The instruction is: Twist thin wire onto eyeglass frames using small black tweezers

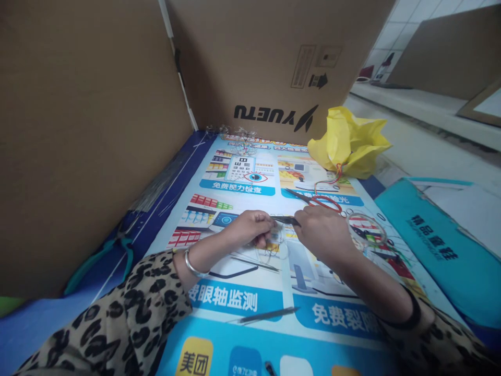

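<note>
One dark pointed tool (287, 220) lies just on the near side of the red-handled scissors (330, 204), gripped in the curled right hand (323, 232); its tip reaches the left hand (252, 230), whose fingers are drawn together, on what I cannot tell; beyond the scissors, a crumpled yellow bundle (354, 141); well left of them, teal-handled pliers (84, 270).

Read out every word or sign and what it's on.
"YUETU", upside down: cardboard
Arrow: cardboard
"免费视力检查": poster
"E" signs: poster's eye chart
"验光": poster
"费眼轴监测": poster
"免费裂": poster
"美团": poster's yellow square
"精品童鞋": teal box
Too blurred: poster's top lines, blue square; smaller print on box, cardboard.
</note>
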Motion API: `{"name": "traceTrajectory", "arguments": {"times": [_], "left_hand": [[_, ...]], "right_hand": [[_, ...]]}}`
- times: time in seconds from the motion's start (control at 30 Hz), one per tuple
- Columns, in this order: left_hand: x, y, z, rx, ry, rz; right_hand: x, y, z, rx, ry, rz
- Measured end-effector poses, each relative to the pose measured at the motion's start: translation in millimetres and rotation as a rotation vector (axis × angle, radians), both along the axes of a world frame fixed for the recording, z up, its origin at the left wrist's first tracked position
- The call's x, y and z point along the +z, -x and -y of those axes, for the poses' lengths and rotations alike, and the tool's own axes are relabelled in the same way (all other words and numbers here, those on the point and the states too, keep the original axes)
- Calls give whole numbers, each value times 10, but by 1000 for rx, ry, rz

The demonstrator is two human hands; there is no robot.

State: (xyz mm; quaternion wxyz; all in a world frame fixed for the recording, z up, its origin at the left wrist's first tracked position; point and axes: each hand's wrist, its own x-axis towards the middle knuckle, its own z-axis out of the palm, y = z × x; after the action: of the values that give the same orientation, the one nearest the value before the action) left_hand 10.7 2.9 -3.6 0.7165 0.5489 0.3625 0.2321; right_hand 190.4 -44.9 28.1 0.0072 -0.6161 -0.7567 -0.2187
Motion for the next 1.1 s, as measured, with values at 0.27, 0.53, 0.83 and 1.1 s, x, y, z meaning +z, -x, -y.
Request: {"name": "traceTrajectory", "arguments": {"times": [0.27, 0.53, 0.83, 1.1], "left_hand": [[-3, 7, -2, 18, -11, -30], [46, 1, 0, 2, 12, -78], [20, 1, -5, 17, -21, -92], [50, 32, -20, 24, -81, -143]], "right_hand": [[5, 4, -3, -3, 17, -1], [-5, 0, -20, -45, 88, -26], [-74, -36, -54, 12, 96, -61], [-97, -140, -73, 166, 72, -30]]}}
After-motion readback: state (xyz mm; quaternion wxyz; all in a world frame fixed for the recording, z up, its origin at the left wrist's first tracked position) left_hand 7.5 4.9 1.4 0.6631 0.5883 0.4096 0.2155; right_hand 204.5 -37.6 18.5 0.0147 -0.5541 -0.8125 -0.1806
